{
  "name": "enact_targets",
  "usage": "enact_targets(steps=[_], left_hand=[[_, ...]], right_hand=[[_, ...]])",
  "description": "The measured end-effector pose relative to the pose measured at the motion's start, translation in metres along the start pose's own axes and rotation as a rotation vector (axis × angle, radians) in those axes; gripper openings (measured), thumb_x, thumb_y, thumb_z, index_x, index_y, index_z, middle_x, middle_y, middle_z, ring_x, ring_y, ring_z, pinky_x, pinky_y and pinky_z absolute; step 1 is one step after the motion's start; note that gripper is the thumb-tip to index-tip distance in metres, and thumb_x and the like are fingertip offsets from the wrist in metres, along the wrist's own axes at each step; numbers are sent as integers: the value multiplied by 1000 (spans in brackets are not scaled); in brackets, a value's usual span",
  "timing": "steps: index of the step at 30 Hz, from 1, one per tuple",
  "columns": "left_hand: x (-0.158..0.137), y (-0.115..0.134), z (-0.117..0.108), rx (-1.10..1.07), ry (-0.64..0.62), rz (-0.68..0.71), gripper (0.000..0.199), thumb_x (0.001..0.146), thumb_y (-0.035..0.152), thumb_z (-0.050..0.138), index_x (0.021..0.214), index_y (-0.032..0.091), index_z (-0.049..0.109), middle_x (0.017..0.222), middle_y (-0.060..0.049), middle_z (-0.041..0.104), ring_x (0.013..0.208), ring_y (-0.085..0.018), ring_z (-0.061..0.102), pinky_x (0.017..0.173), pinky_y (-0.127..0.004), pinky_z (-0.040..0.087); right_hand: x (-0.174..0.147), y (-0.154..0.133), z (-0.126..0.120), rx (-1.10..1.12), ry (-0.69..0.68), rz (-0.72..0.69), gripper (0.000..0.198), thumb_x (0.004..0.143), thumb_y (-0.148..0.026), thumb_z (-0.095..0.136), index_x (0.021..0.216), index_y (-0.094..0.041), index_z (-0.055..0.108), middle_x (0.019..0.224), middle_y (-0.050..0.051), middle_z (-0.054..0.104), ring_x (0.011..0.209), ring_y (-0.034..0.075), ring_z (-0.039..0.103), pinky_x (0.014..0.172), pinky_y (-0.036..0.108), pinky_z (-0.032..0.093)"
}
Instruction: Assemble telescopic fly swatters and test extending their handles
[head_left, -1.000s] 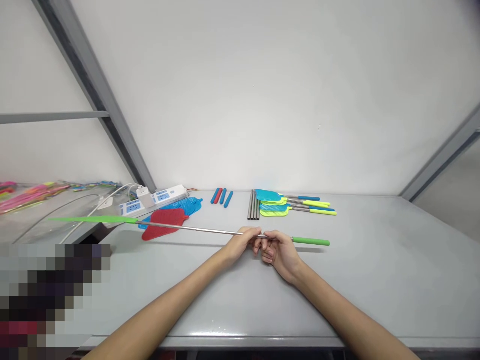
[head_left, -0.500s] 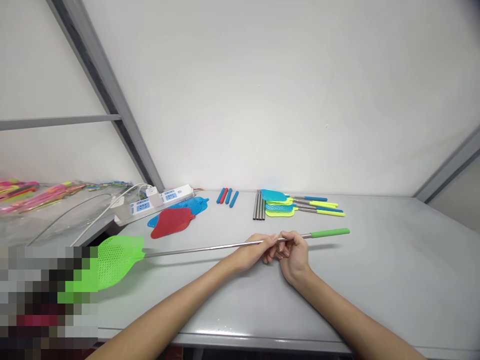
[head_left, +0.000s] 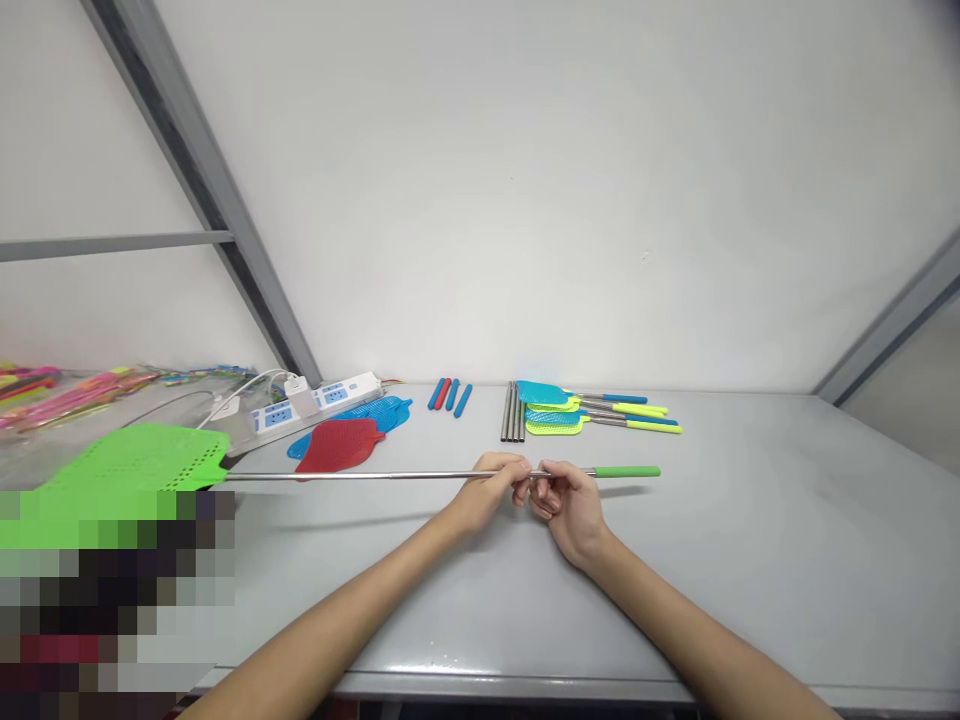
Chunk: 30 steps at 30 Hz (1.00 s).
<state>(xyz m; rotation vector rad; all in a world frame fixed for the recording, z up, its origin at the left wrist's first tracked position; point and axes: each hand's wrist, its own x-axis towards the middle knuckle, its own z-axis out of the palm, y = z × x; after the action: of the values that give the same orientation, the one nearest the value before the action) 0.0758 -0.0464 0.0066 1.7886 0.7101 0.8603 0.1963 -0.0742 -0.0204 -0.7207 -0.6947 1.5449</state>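
Note:
A green fly swatter (head_left: 330, 476) is held level above the table, its thin metal rod stretched out long. Its perforated green head (head_left: 150, 455) reaches to the left, partly covered by a pixelated patch, and its green grip points right. My left hand (head_left: 491, 490) is closed round the middle of the rod. Close beside it, my right hand (head_left: 566, 505) pinches the rod just left of the grip. Behind my hands lie several finished-looking swatters with blue heads (head_left: 544, 393) and yellow heads (head_left: 555, 425), next to several bare metal tubes (head_left: 513, 412).
Several blue and red grips (head_left: 450, 396) lie near the wall. Left of them are a red swatter head (head_left: 341, 445), blue heads (head_left: 386, 411) and a white power strip (head_left: 349, 391) with plugs and cables. Bagged colourful items (head_left: 90, 395) lie far left. A metal frame post (head_left: 217, 200) rises there.
The swatter has swung from a tilt to nearly level and shifted left, its head rising. Both hands have moved slightly left with it, still gripping the rod. The view has shifted a little.

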Motion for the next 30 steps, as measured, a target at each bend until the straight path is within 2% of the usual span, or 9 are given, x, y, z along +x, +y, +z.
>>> enact_targets(steps=[5, 16, 23, 25, 30], left_hand=[[1, -2, -7, -3, 3, -3, 34, 75, 25, 35, 44, 15, 46, 46, 0, 47, 53, -12, 45, 61, -24, 35], [3, -4, -9, -13, -27, -27, 33, 75, 24, 33, 47, 14, 48, 48, 0, 49, 55, -12, 46, 63, -24, 36], [3, -7, -9, -49, -71, -7, 34, 77, 23, 30, 49, 14, 48, 49, -1, 50, 55, -12, 47, 63, -25, 36], [3, -8, -8, -59, -68, -12, 33, 76, 22, 30, 49, 14, 47, 49, -1, 50, 55, -12, 47, 62, -25, 36], [4, -7, -6, -69, -60, -23, 34, 77, 24, 32, 50, 13, 50, 50, -1, 51, 51, -11, 46, 57, -23, 36]], right_hand=[[0, 1, 0, -34, -52, 39, 32, 68, -26, 42, 39, -14, 48, 34, -4, 25, 35, 6, 24, 40, 23, 19], [3, 2, -4, -59, -70, 84, 33, 71, -29, 42, 42, -14, 47, 35, -5, 26, 35, 5, 23, 39, 22, 18], [4, 3, -4, -139, -62, 63, 45, 73, -41, 46, 36, -14, 42, 34, -6, 22, 35, 5, 22, 38, 22, 15], [4, 2, -3, -142, -95, 80, 45, 73, -41, 46, 37, -14, 42, 35, -5, 25, 36, 5, 23, 38, 22, 15], [0, -3, 1, -141, -182, 139, 42, 74, -41, 42, 43, -13, 44, 50, 1, 46, 38, 5, 25, 39, 21, 14]])
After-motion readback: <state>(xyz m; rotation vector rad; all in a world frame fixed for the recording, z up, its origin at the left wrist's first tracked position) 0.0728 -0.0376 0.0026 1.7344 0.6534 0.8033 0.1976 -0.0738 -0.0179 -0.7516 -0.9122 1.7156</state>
